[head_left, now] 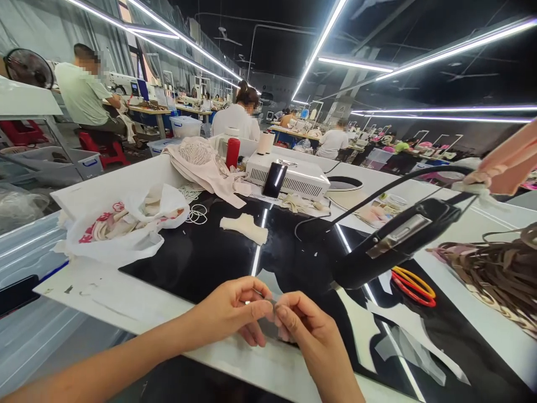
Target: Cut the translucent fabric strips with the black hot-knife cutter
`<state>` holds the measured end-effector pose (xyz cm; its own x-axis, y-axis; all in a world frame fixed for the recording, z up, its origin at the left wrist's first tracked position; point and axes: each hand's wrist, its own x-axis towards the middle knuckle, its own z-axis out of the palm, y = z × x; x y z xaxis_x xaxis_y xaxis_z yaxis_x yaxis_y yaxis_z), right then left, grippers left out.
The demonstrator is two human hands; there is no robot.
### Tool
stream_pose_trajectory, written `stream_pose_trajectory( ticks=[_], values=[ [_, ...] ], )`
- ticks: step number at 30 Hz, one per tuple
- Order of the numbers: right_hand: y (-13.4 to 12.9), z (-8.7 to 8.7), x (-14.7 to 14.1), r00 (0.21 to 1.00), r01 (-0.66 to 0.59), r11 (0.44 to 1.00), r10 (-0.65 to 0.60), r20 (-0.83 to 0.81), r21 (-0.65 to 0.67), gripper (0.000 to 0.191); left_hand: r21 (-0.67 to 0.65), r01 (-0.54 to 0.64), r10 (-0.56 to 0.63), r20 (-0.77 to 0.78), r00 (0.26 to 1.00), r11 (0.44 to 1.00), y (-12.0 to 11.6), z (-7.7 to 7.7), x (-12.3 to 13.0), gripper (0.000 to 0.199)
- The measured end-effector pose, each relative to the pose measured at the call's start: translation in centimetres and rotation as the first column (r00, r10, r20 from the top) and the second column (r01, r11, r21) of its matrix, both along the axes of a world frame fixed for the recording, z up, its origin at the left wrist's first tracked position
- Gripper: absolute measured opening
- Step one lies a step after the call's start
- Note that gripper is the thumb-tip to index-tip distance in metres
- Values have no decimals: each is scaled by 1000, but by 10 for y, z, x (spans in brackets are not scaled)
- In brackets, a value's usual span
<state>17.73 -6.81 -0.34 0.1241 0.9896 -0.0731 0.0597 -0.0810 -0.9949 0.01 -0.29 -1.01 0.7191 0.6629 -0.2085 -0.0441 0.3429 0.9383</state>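
Note:
Both hands meet over the near edge of a glossy black board. My left hand has its thumb and index finger pressed together, with the other fingers curled below. Against it, my right hand pinches with thumb and index finger. A thin, dark, translucent piece seems to show between the fingertips, though its outline is hard to make out. Beyond the hands lies a cream fabric piece. Pale cut pieces and clear film pieces lie to the right.
A black machine arm slants over the board at right, near red and yellow rings. A plastic bag of scraps sits left. A phone leans on a white box. Brown straps lie far right. People sit beyond.

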Motion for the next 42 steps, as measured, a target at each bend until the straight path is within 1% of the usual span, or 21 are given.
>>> stream_pose_trajectory(
  ticks=[3,7,9,12,15,17,18,20,22,23,25,27,28,29,31,34,42],
  values=[
    [3,-4,2,999,30,1000,-30,46,-1,37,12,-1,2,-62,998,1000,4,-2,5,40],
    [4,-13,7,985,143,988,-147,95,54,43,118,-39,58,-159,986,992,14,-6,11,33],
    [4,-17,12,971,168,982,-179,155,81,41,183,-31,71,-216,974,983,21,-5,12,29],
    [7,-20,19,937,140,985,-166,308,105,29,278,-15,96,-280,955,960,31,0,14,26],
    [12,-23,25,895,76,989,-125,428,130,25,368,-5,133,-324,937,930,37,6,15,23],
    [16,-25,27,867,55,985,-128,482,164,25,446,0,179,-357,917,895,39,7,14,20],
    [18,-26,28,850,47,981,-137,508,186,24,496,5,209,-375,903,868,40,6,14,18],
    [20,-29,27,812,20,974,-147,564,226,25,610,34,279,-410,869,791,41,3,13,13],
    [21,-31,26,765,-19,969,-144,627,246,25,715,108,334,-448,829,691,41,-2,13,9],
    [21,-33,26,735,-37,966,-147,662,256,25,755,159,354,-468,810,636,42,-4,12,11],
    [21,-36,26,662,-70,956,-169,730,285,27,808,272,382,-506,773,522,42,-9,12,15],
    [21,-39,26,586,-104,940,-207,784,325,27,828,370,404,-537,740,421,43,-12,12,17],
    [21,-40,26,553,-122,931,-223,803,343,27,828,407,413,-550,726,385,43,-12,12,18],
    [21,-41,26,526,-140,923,-236,817,357,27,825,435,421,-560,713,361,43,-13,12,19],
    [21,-43,25,493,-167,908,-261,830,385,25,817,466,427,-576,697,340,43,-13,12,20],
    [21,-44,23,479,-186,897,-272,835,400,23,810,482,430,-587,687,335,43,-14,11,20],
    [22,-45,24,472,-203,897,-263,842,394,22,795,491,418,-605,678,356,42,-15,9,19]
  ],
)
